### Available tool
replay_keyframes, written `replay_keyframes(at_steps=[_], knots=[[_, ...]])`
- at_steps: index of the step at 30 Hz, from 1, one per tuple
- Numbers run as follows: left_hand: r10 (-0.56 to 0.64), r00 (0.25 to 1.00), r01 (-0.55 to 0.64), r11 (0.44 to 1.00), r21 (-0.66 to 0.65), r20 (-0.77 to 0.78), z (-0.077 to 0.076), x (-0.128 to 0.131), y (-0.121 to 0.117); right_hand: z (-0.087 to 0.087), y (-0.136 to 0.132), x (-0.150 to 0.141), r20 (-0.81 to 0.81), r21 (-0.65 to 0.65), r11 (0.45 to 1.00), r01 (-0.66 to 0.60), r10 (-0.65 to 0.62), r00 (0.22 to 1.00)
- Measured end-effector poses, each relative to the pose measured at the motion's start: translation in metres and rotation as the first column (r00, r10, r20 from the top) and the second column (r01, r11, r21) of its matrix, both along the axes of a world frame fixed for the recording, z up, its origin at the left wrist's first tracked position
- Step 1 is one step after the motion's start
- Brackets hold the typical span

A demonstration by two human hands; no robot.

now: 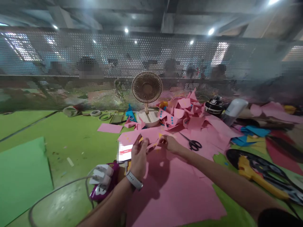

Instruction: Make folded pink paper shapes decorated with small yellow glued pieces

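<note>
Pink paper (pixel 152 145) between the two hands (pixel 139 156) (pixel 169 143)

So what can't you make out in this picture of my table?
All in the head view:
Lit screen: right side hidden by the left hand.
Right hand: too small and blurred to tell what it grips.
Green sheet: cut off by the left edge.
People: blurred behind the mesh.

A green tabletop (pixel 75 135) carries a fan (pixel 147 89), tape rolls (pixel 95 111), a green sheet (pixel 23 179) and pink paper (pixel 182 195).
</note>
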State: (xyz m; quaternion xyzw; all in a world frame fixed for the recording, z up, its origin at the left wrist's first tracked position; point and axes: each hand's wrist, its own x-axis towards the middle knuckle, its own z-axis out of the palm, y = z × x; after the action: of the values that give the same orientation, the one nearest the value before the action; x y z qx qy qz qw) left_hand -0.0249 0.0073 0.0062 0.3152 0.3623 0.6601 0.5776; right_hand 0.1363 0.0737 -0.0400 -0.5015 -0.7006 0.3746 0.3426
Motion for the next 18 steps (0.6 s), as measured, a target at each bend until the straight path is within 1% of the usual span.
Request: replay_keyframes(at_steps=[2, 4, 6, 8, 10, 13, 16, 18], knots=[[-0.016, 1.000, 0.016, 1.000, -0.012, -0.011, -0.002, 0.001, -0.001, 0.002, -0.009, 0.008, -0.107, -0.115, 0.993, -0.022, 0.010, 0.994], [-0.029, 0.999, 0.029, 0.999, -0.042, -0.014, -0.005, 0.002, -0.001, 0.004, -0.019, 0.015, -0.212, -0.218, 0.975, -0.051, 0.004, 0.977], [-0.038, 0.999, 0.038, 0.997, -0.073, -0.005, -0.006, 0.003, -0.001, 0.006, -0.030, 0.019, -0.299, -0.292, 0.954, -0.069, -0.022, 0.954], [-0.043, 0.999, 0.043, 0.994, -0.097, 0.001, -0.008, 0.005, -0.001, 0.010, -0.039, 0.021, -0.364, -0.336, 0.939, -0.073, -0.058, 0.930], [-0.054, 0.998, 0.053, 0.992, -0.111, -0.011, -0.009, 0.006, -0.002, 0.015, -0.045, 0.021, -0.409, -0.358, 0.930, -0.078, -0.081, 0.909], [-0.096, 0.995, 0.090, 0.988, -0.126, -0.039, -0.011, 0.007, -0.003, 0.022, -0.050, 0.019, -0.447, -0.363, 0.926, -0.104, -0.075, 0.891], [-0.143, 0.987, 0.135, 0.984, -0.118, -0.067, -0.012, 0.008, -0.006, 0.028, -0.054, 0.014, -0.458, -0.349, 0.928, -0.129, -0.049, 0.887], [-0.165, 0.983, 0.158, 0.983, -0.090, -0.080, -0.011, 0.010, -0.008, 0.030, -0.057, 0.010, -0.440, -0.325, 0.938, -0.118, -0.039, 0.897]])
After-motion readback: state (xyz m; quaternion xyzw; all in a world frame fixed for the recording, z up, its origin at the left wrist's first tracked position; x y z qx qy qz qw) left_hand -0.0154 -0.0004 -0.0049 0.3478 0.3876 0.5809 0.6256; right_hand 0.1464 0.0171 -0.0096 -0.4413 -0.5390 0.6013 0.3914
